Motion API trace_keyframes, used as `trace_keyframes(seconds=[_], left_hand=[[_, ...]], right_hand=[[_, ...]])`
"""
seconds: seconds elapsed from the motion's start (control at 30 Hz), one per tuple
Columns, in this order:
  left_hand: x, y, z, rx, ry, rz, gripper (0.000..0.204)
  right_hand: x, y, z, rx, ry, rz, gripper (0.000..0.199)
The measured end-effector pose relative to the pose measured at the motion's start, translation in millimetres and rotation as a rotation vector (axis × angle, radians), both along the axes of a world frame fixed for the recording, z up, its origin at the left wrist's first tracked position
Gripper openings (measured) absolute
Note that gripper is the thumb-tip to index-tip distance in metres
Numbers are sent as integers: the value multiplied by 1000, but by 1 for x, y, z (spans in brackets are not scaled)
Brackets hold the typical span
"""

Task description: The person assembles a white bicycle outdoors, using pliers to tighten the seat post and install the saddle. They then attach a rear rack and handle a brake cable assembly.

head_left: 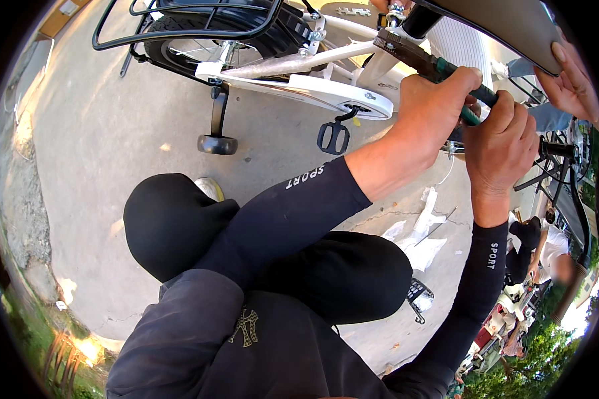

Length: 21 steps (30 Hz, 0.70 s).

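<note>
Your left hand (438, 101) and right hand (502, 143) have fingers clenched around pliers (412, 54) at the white bicycle (299, 63). Pedal (333, 137) and training wheel (217, 144) are already mounted; plier work seems unfinished.

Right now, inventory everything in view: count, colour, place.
bicycle: 1, white frame, top centre
rear rack: 1, black, top left
rear tyre: 1, black, by the rack
side wheel: 1 visible, black, left of pedal
pedal: 1, black, below chain guard
chain guard: 1, white, on bicycle
pliers: 1, dark, green on handles, upper right
scraps: several, white, ground right of centre
cardboard box: 1, brown, top-left corner
background clutter: mixed, right edge, too small to count
left hand: 1, bare, closed on pliers
right hand: 1, bare, closed on pliers
sleeves: 2, dark, forearms
knees: 2, black, below centre
</note>
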<state>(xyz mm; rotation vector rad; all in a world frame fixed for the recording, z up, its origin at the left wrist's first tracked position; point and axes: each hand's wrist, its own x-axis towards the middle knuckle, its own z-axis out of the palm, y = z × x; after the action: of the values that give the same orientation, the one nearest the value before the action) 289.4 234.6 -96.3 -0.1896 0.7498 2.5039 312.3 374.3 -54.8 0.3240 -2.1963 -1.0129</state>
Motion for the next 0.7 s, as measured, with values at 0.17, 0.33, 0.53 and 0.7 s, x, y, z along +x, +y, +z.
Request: trace_keyframes(seconds=[0.17, 0.33, 0.53, 0.7], left_hand=[[-5, -2, -38, -618, 187, 180, 34], [-8, -19, -63, -1040, 443, 221, 41], [2, 5, -10, -98, -8, 58, 34], [-2, -9, 23, 276, -173, -73, 43]], right_hand=[[-1, -17, -109, -493, 171, 73, 46], [-1, -47, -173, -798, 140, -101, 54], [25, -27, -46, -338, 116, -76, 68], [12, -35, 49, 24, -78, -42, 56]])
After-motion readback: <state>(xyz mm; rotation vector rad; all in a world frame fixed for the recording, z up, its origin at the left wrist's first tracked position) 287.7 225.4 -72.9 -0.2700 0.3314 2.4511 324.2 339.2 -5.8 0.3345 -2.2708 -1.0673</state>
